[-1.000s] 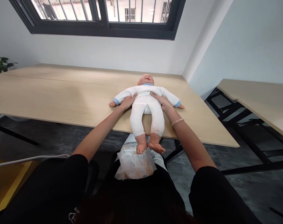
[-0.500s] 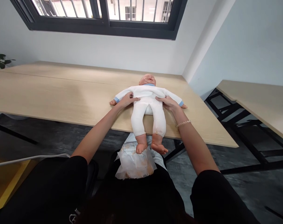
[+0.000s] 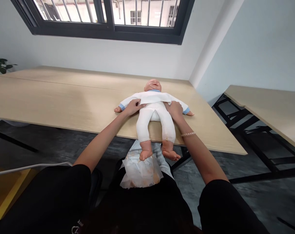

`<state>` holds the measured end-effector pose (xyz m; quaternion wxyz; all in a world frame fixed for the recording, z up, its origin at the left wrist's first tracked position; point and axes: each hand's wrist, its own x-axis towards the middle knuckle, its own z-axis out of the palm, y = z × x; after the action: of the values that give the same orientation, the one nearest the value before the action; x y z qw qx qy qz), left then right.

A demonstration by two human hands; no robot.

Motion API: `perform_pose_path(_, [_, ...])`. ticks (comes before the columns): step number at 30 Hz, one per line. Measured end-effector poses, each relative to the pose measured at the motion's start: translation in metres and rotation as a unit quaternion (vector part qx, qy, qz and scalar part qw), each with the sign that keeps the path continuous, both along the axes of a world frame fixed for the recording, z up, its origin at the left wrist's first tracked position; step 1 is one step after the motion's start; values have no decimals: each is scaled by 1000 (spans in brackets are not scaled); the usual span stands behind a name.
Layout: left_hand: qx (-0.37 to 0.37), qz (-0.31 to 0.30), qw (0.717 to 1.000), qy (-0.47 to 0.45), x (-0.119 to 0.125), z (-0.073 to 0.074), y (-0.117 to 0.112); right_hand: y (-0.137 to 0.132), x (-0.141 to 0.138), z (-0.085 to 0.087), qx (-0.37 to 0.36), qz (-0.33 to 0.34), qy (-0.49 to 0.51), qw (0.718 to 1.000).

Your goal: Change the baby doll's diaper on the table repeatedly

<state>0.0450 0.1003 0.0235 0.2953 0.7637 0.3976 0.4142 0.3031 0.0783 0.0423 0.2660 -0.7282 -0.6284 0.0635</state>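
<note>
A baby doll (image 3: 154,85) lies on its back across the table's front edge, its head toward the wall and its feet hanging over the edge. It wears a white shirt (image 3: 153,97) with blue cuffs and collar, and white leggings (image 3: 143,122). At the left side of the doll's waist, my left hand (image 3: 133,108) pinches the shirt's hem. My right hand (image 3: 174,110) is closed on the hem at the opposite side, its fingers partly hidden under the cloth.
The wooden table (image 3: 64,97) stretches along the wall under a barred window (image 3: 147,29). A stained white diaper-like pad (image 3: 141,172) rests on my lap. Another table (image 3: 271,107) stands at the right. A leafy plant (image 3: 1,66) shows at the far left.
The shirt hem is pulled straighter across the doll's waist. My right hand has turned and curled its fingers at the hem. The doll's right-side leg has shifted slightly outward.
</note>
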Motion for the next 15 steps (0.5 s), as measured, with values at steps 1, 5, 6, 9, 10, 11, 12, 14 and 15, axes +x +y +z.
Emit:
perform_pose_path(1, [10,0,1000,1,0,0,0,-1,0,1,-6,-14,-37,999])
perform_pose_path(5, [34,20,999,-37,1,-1,-2,-4,4,2,43,10,-83,996])
perform_pose_path(6, [37,25,998,-45,1,-1,-3,-5,6,1,69,22,-72,995])
perform_pose_path(9, [31,23,999,-28,2,-1,-4,-7,9,-4,129,61,-7,990])
perform_pose_path(10, [24,19,999,-13,2,0,-5,-7,10,-6,134,72,12,988])
perform_pose_path(11, [18,15,1000,0,1,0,-5,-8,11,-8,134,80,25,987])
perform_pose_path(12, [15,11,1000,12,1,0,-6,-9,12,-9,130,87,29,987])
perform_pose_path(14, [16,6,999,27,2,1,-6,-11,13,-10,123,98,22,987])
perform_pose_path(15, [18,7,999,32,2,1,-6,-12,13,-9,121,107,15,987])
